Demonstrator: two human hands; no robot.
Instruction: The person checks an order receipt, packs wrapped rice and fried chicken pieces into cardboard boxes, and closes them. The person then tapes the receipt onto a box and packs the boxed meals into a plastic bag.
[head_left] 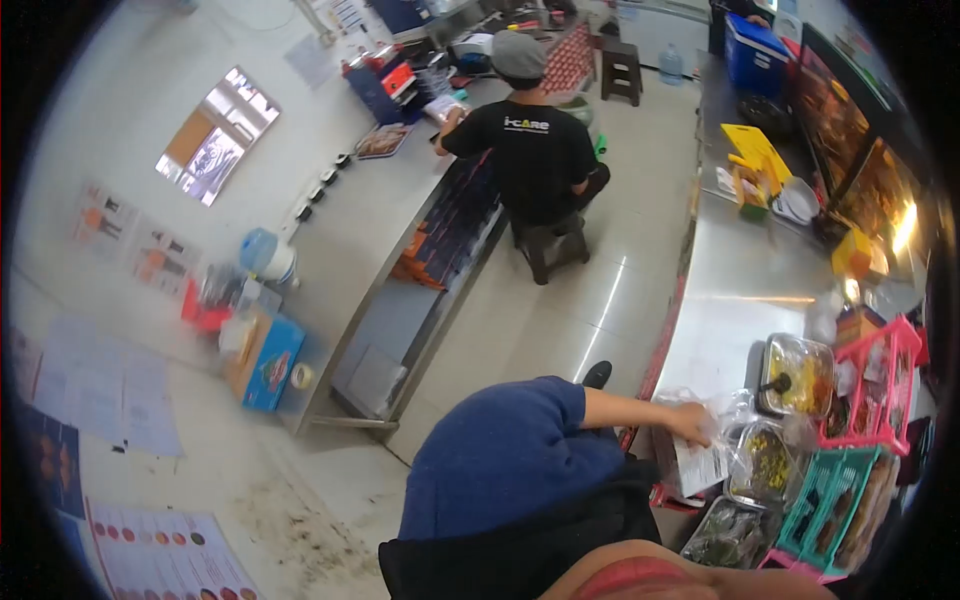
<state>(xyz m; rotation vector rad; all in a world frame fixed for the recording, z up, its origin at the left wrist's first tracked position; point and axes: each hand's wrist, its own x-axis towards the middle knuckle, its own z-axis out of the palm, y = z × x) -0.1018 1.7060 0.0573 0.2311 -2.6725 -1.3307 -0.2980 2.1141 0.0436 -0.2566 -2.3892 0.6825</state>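
Observation:
My left hand (688, 424) reaches from a blue sleeve over the metal counter at the right. Its fingers are closed on thin clear plastic (708, 408). A white printed sheet (700, 468) lies just below the hand. Beside the plastic, a foil tray (762, 462) holds yellow and dark green food. Above that stands a larger tray (798, 376) of yellowish food with a dark utensil. Another plastic-covered tray (728, 535) sits nearer the bottom. My right hand is out of view.
Pink (872, 390) and green (828, 505) baskets stand right of the trays. A person (535, 150) in a black shirt and grey cap sits on a stool beside the left counter (350, 235). A blue box (272, 365) rests at that counter's near end. Another stool (621, 72) stands farther back.

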